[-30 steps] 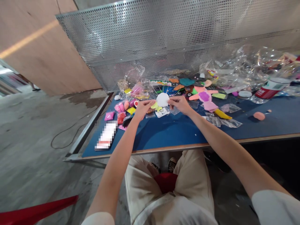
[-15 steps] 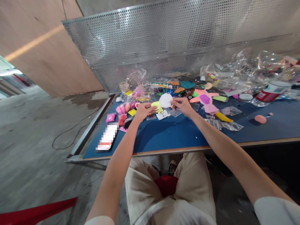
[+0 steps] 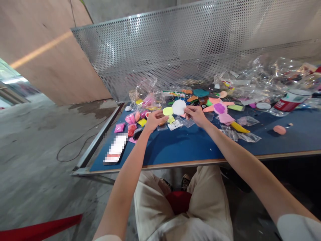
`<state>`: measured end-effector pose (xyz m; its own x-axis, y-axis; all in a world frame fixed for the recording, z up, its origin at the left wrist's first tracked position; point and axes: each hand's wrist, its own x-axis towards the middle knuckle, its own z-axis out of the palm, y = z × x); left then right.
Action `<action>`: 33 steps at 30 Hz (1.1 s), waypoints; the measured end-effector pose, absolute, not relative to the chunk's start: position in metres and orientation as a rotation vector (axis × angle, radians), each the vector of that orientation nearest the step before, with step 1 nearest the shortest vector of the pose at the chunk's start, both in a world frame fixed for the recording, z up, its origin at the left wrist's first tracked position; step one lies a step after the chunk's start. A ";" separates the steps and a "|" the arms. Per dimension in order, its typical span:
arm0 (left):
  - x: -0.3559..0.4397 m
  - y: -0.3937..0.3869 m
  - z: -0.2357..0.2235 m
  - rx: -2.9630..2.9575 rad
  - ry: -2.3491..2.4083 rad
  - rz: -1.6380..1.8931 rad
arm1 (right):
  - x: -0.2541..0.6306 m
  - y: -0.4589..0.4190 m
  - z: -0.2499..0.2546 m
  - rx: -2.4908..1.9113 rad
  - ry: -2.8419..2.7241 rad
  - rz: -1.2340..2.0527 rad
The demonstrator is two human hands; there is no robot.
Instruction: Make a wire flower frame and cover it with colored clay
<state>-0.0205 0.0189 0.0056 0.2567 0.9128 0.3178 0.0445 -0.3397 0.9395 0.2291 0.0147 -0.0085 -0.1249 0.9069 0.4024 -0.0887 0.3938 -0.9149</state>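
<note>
Over the table, my left hand (image 3: 155,120) is closed, its thumb and fingers pinching a flat, rounded yellow-green piece that looks like soft clay (image 3: 168,111). A second bit of yellow-green (image 3: 171,119) shows just below it. My right hand (image 3: 197,115) pinches the right edge of a white, round, flat disc (image 3: 179,107). Thin wire-like strands stick up behind the disc's top. The yellow-green piece sits close to the disc's left edge; I cannot tell whether they touch.
On the blue table (image 3: 175,147) lie a phone (image 3: 115,149), small pink packets (image 3: 119,127), a pink-and-purple clay figure (image 3: 220,108), a salmon lump (image 3: 279,130) and a red-and-white tub (image 3: 292,100). Crumpled clear plastic (image 3: 271,77) lies at the back right, before a perforated metal panel (image 3: 163,43).
The yellow-green piece in my left hand has turned and come up, showing a rounded face beside the white disc. My right hand still holds the disc in nearly the same place.
</note>
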 end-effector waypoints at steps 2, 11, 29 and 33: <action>-0.019 0.018 0.005 1.651 0.921 1.224 | 0.228 0.014 -0.009 -0.789 -1.422 1.042; -0.022 0.020 0.004 1.656 0.921 1.224 | 0.224 0.015 -0.011 -0.782 -1.352 1.065; -0.015 0.024 -0.002 1.814 0.908 1.207 | 0.224 0.016 -0.014 -0.761 -1.399 1.099; -0.017 0.023 -0.001 1.873 0.926 1.157 | 0.224 0.014 -0.012 -0.748 -1.394 1.104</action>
